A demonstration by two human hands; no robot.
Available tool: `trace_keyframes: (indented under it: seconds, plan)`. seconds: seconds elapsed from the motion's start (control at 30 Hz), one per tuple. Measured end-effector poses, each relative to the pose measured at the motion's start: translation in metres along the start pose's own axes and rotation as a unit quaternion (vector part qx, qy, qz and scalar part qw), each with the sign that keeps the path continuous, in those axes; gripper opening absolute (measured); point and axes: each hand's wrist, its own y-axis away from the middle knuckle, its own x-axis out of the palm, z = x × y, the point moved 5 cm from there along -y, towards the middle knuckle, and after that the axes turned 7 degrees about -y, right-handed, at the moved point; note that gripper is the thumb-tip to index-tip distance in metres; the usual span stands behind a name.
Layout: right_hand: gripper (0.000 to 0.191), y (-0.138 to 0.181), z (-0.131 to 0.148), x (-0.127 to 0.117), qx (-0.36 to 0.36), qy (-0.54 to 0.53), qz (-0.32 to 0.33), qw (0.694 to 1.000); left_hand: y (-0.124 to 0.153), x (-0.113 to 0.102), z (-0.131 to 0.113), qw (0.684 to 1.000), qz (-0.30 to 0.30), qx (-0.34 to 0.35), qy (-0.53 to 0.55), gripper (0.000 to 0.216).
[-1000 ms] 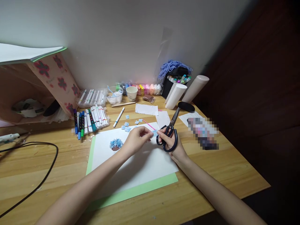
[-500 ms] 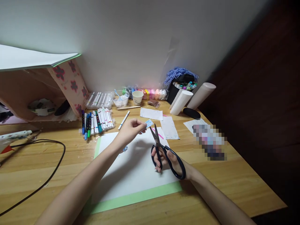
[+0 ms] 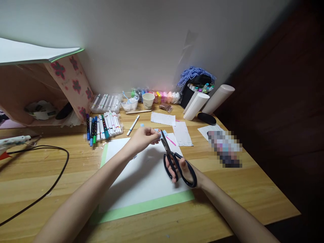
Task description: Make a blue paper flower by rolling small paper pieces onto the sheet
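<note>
My left hand [image 3: 144,139] pinches a small light-blue patterned piece of paper [image 3: 165,133] over the white sheet. My right hand [image 3: 182,168] is wrapped in the black handles of the scissors [image 3: 166,147]. Their dark blades, parted a little, point up and left, right at my left fingertips and over the blue piece. Whether the blades touch the paper I cannot tell. Below lies the white sheet [image 3: 141,187], with a green strip along its front and left edges. A small blue scrap [image 3: 135,157] rests on it, partly hidden by my left wrist.
Several markers [image 3: 111,125] and a white marker [image 3: 133,125] lie at left. A paper cup [image 3: 148,101] stands at the back, white tubes [image 3: 197,106] at back right. Two cut paper pieces [image 3: 182,134] lie nearby. A black cable [image 3: 66,162] loops at left.
The scissors have tilted left, their blades now closer to my left fingertips and the blue piece, with a smaller gap between them. The whole view has shifted slightly.
</note>
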Motion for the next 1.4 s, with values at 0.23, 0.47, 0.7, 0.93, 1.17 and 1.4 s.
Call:
trace_keyframes:
  seconds: [0.23,0.47,0.7,0.93,1.17,1.4]
  plan:
    - [0.082,-0.004,0.002,0.008,0.013,-0.031,-0.033,0.999,-0.002,0.0,0.001,1.0,0.013,-0.006,0.01,0.014]
    - [0.08,-0.002,-0.002,0.008,-0.018,0.035,-0.052,0.998,-0.005,-0.001,0.004,0.999,0.031,-0.002,0.026,0.014]
    - [0.072,-0.003,-0.014,-0.001,-0.06,0.071,-0.058,0.994,-0.003,-0.004,0.0,0.999,0.031,-0.031,0.014,0.014]
    - [0.072,-0.008,-0.02,-0.003,-0.039,0.047,-0.079,0.995,-0.01,-0.006,0.01,0.998,0.057,-0.021,0.007,0.021]
    - [0.08,-0.019,-0.013,0.0,0.057,-0.221,-0.004,0.974,-0.008,-0.005,0.013,0.995,0.094,-0.003,-0.03,0.027]
    - [0.035,-0.021,0.003,-0.015,-0.031,-0.195,-0.09,0.976,-0.002,0.021,0.016,0.989,0.139,0.032,-0.036,0.024]
